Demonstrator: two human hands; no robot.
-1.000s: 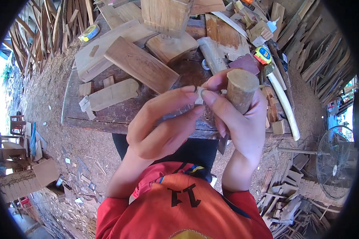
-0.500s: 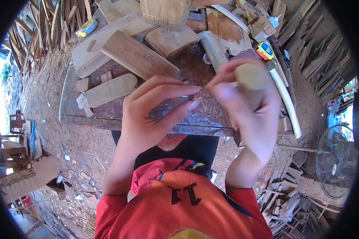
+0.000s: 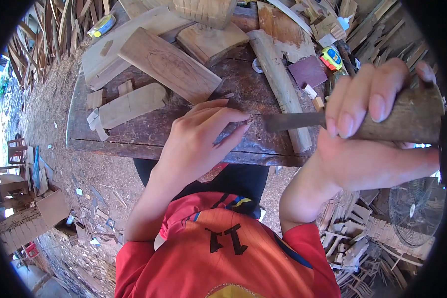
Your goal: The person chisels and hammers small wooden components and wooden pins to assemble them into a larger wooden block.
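The tool (image 3: 400, 119) in the right hand (image 3: 367, 107) bars most of the way between the hands, leaving a narrow gap before the left hand (image 3: 198, 131). Beyond them, room opens over the surface (image 3: 241, 77) between plank (image 3: 171, 64) and stick (image 3: 273, 69).

The head camera faces down, hands (image 3: 196, 131) (image 3: 377, 99) close

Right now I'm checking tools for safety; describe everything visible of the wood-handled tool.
The tool has a thick, round brown handle, apparently wood, and a narrower, flat grey blade, apparently metal. It is held sideways across the view, blade pointing left over the table, handle near the right edge. The right grip wraps the handle; whether the blade touches anything is unclear.
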